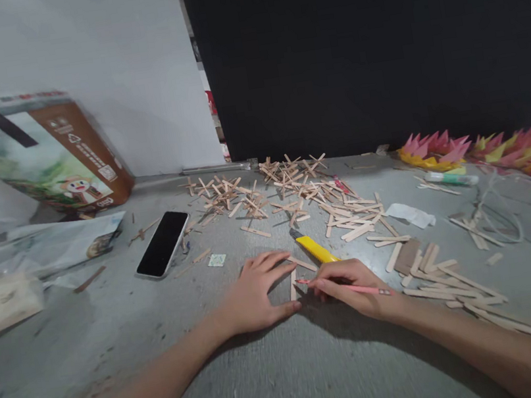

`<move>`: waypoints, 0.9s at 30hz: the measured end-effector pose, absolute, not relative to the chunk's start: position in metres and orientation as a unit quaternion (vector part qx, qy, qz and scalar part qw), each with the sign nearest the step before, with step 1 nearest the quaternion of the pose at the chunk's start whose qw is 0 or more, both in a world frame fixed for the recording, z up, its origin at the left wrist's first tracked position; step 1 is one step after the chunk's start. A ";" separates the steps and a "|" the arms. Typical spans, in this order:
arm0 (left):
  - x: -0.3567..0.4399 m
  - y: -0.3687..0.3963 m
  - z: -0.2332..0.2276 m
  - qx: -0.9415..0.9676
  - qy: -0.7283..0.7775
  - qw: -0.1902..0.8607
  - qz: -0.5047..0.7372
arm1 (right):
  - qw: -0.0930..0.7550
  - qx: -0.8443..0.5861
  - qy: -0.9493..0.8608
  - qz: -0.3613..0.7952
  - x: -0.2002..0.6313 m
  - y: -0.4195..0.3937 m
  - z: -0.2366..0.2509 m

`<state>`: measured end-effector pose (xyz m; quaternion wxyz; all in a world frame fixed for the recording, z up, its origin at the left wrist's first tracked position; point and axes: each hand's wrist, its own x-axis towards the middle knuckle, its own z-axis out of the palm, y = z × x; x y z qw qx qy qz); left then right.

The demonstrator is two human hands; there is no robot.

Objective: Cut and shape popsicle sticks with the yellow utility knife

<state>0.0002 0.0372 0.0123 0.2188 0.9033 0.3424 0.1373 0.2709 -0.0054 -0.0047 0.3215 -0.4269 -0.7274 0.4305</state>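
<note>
My left hand [258, 293] rests on the table with thumb and fingers spread around a short wooden craft stick [293, 286]. The thumb is at the stick's near end and a fingertip at its far end, steadying it. My right hand [350, 283] is closed around a pink pencil [366, 289], its point at the stick's right side. Another stick [304, 263] lies slantwise just beyond. Right behind my right hand is a yellow utility knife [317, 249], its blade end pointing away to the left; the hand hides its near end.
Star-shaped stick pieces [229, 194] and loose sticks [355, 212] lie heaped at the back; more sticks [451, 287] are at right. A phone [163, 244] and a carton [84, 153] stand left. Folded paper flowers [438, 150], a glue stick [452, 179] and a cable [496, 224] are far right.
</note>
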 end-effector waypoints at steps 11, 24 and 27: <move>0.000 0.039 0.008 0.903 0.339 0.223 0.144 | 0.324 -0.439 -0.624 0.559 0.270 0.000 -0.021; 0.001 0.038 0.007 0.900 0.340 0.226 0.152 | 0.326 -0.437 -0.619 0.565 0.271 0.002 -0.027; 0.001 0.037 0.009 0.900 0.341 0.228 0.151 | 0.321 -0.437 -0.620 0.567 0.271 0.001 -0.024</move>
